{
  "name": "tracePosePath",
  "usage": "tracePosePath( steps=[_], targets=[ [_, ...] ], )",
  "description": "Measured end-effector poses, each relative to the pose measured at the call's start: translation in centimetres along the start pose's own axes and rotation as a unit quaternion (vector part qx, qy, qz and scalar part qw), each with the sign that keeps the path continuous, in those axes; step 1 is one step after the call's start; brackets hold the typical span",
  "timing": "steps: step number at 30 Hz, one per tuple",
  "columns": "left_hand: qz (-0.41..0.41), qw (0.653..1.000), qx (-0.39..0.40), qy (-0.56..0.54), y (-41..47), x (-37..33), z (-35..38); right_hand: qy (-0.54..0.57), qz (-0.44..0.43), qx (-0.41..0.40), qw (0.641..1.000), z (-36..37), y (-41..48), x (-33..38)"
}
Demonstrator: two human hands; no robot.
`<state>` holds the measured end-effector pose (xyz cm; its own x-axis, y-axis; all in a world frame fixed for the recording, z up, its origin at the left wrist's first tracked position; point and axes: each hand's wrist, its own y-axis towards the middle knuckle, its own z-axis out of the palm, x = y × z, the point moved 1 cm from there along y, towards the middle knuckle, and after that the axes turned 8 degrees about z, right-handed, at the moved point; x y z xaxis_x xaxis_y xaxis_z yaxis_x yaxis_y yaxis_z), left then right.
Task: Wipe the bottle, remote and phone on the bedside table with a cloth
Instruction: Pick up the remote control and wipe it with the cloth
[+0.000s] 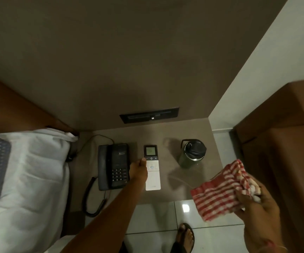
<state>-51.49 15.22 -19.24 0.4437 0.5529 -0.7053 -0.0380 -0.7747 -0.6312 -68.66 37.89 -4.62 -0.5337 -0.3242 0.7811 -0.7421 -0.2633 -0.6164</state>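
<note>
We reach our left hand (139, 169) to the white remote (152, 168) lying mid-surface (171, 128), its grip hidden. Our right hand (253, 201) pinches a red-striped cloth (220, 190). Dark phone (113, 166) left, green bottle (191, 154) right, bed (28, 170) alongside.

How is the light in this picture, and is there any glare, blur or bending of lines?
Head view: dim room light; a bright glare patch on the glossy white floor tiles; the red-and-white striped cloth in the right hand is slightly motion-blurred; wide-angle lens bends the brown wooden cabinet edge; the white remote's screen glows.
</note>
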Motion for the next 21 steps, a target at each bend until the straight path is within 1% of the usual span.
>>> tracePosePath(
  steps=[3, 7, 16, 19, 21],
  targets=[
    [0.016, 0.999, -0.011, 0.048, 3.7, 3.3, 1.7, 0.022, 0.031, 0.009, 0.999, 0.2, 2.4, -2.4],
    [0.02, 0.998, -0.021, 0.064, 6.3, 5.6, 3.0, 0.032, 0.059, 0.013, 0.998, 0.5, 4.2, -4.2],
    [0.03, 0.996, -0.046, 0.071, 8.5, 6.4, 4.2, 0.058, 0.083, 0.006, 0.995, 0.9, 4.7, -5.3],
    [0.037, 0.993, -0.06, 0.094, 8.9, 6.3, 4.5, 0.064, 0.093, 0.002, 0.994, 1.1, 4.7, -5.2],
    [0.027, 0.992, -0.073, 0.103, 8.9, 6.3, 4.6, 0.067, 0.1, -0.002, 0.993, 1.2, 4.8, -5.2]
  ],
)
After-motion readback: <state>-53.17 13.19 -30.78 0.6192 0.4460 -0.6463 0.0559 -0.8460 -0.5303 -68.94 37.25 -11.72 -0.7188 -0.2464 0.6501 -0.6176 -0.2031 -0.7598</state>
